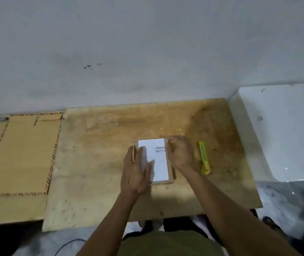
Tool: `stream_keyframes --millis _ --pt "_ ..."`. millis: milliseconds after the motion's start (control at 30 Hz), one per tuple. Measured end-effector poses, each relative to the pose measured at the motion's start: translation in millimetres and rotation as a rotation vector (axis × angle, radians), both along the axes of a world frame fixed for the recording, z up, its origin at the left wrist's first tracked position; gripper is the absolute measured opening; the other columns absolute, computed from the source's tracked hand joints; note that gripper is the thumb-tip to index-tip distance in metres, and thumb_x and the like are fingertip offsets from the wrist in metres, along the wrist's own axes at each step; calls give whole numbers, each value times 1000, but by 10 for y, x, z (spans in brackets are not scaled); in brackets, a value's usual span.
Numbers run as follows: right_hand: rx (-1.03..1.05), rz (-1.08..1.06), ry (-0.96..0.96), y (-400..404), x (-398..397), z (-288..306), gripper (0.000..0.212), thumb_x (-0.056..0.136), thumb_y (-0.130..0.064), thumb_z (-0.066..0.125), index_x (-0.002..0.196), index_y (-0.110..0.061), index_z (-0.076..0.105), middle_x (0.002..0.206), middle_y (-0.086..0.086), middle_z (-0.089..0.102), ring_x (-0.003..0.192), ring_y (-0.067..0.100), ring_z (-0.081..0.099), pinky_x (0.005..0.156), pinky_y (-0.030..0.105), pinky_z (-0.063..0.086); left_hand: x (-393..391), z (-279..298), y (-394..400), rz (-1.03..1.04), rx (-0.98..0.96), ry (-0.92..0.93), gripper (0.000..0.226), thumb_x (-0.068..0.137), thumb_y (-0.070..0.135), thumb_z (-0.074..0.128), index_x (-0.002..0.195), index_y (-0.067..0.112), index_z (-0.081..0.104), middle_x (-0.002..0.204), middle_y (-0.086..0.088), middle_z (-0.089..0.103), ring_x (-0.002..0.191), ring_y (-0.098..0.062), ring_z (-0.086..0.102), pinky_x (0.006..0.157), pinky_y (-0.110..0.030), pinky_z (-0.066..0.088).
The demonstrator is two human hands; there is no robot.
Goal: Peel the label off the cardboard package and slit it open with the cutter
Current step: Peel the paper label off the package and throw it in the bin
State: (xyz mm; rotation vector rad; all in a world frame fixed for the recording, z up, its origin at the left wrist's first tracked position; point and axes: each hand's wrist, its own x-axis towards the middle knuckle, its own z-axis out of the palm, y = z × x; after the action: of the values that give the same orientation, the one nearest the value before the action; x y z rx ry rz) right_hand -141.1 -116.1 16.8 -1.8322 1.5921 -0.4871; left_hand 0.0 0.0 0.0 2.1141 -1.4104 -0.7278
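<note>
A small flat cardboard package (171, 172) lies on the wooden board, almost fully covered by a white label (159, 163) with barcodes near its far right. My left hand (136, 170) rests flat on the package's left side, fingers spread over the label and the left edge. At the package's far right corner my right hand (179, 154) is curled, fingertips at the label's corner; whether it pinches the label is hidden. A yellow-green cutter (204, 158) lies on the board just right of my right hand, untouched.
The wooden board (101, 163) reaches back to a grey wall. A flattened cardboard sheet (20, 154) with a patterned edge lies at the left. A white block (284, 130) stands at the right. Dark items and a cable sit below the board's near edge.
</note>
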Motion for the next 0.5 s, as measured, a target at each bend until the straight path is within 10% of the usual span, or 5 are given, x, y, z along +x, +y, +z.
stream_keyframes --millis 500 --pt "91 81 71 -136 97 -290 44 93 -27 64 135 -20 57 141 5 53 130 23 46 99 23 33 -135 -378 95 43 -32 -6 64 100 53 37 157 32 17 167 -10 9 152 -28 16 110 -50 42"
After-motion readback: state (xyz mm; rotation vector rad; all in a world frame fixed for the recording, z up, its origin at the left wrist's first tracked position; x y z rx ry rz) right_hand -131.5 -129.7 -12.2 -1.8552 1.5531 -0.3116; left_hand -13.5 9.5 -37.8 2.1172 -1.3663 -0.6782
